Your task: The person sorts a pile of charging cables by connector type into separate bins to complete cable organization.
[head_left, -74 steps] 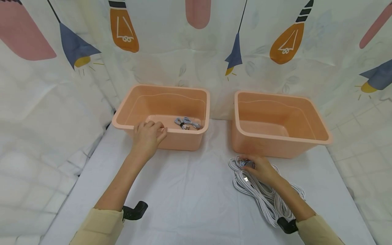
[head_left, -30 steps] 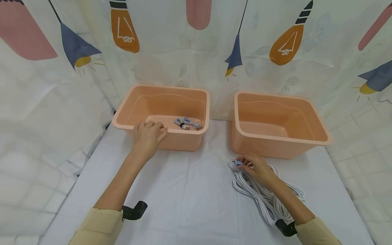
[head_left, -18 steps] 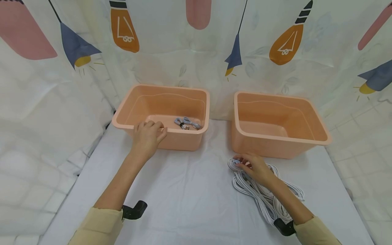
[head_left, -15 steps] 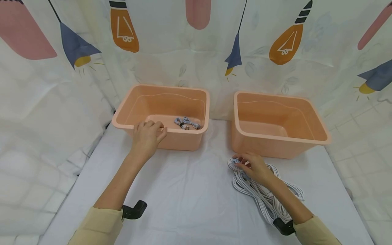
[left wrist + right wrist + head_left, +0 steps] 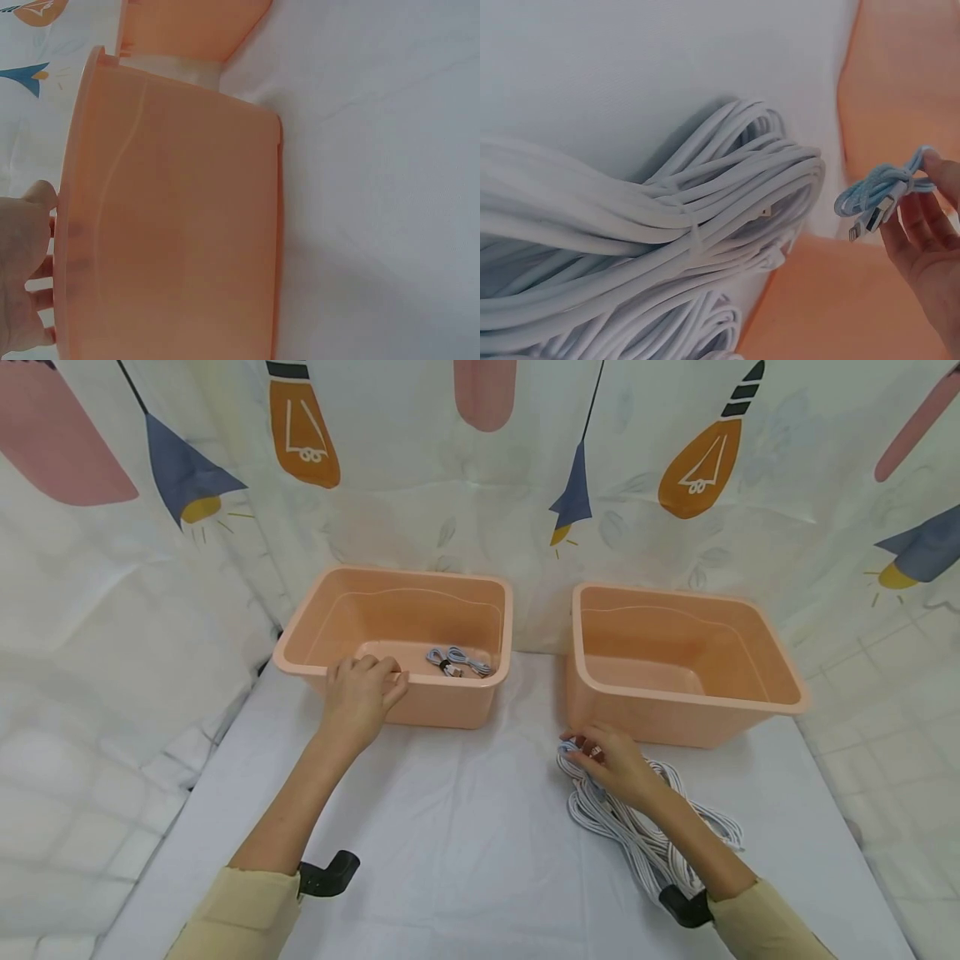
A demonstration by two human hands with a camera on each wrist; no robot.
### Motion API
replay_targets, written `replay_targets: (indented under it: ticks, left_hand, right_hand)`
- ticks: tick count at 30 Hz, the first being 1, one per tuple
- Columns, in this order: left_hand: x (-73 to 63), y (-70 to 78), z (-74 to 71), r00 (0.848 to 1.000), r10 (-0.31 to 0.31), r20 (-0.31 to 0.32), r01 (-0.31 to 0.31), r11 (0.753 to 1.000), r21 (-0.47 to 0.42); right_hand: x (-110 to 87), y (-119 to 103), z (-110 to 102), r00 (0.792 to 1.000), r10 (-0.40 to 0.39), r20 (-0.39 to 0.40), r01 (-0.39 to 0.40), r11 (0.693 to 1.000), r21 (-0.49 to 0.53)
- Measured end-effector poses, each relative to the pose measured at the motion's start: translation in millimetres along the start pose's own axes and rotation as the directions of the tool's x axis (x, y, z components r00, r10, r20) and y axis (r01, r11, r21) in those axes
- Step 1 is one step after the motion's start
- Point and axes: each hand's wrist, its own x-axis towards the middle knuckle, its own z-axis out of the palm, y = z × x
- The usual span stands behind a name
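Note:
In my right hand (image 5: pixel 618 768), thumb and fingers pinch a small light-blue coiled USB charging cable (image 5: pixel 877 191). Its USB plug and a small second connector hang below the coil. This cable is raised off the big white-grey cable bundles (image 5: pixel 727 202), which lie on the table beneath the right forearm. My left hand (image 5: pixel 358 700) grips the front rim of the left peach plastic bin (image 5: pixel 450 703), its fingers hooked over the edge. Inside that bin lie two small tied grey-blue cables (image 5: pixel 459 662). The right peach bin (image 5: pixel 675 681) stands just beyond my right hand; no cable shows in it.
A white cloth covers the table (image 5: pixel 465 835). Behind both bins hangs a curtain (image 5: pixel 480 510) printed with lamps and bulbs. A gap separates the two bins. Black wrist mounts (image 5: pixel 330 875) sit on both forearms.
My right hand has picked the light-blue charging cable off the bundles and shifted slightly left and away from me with it. The left hand and both bins have stayed put.

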Motion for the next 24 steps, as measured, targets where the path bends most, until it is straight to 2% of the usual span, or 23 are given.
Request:
replay_targets:
  ticks: [7, 24]
  left_hand:
    - [-0.6, 0.0, 0.0, 1.0, 0.006, -0.008, -0.006, 1.0, -0.006]
    - [-2.0, 0.4, 0.8, 1.0, 0.007, -0.016, -0.007, 1.0, -0.015]
  right_hand:
    - [6.4, -8, 0, 1.0, 0.022, 0.002, -0.022, 1.0, 0.021]
    - [30.2, -26, -7, 0.994, -0.078, -0.081, 0.078, 0.997, 0.0]
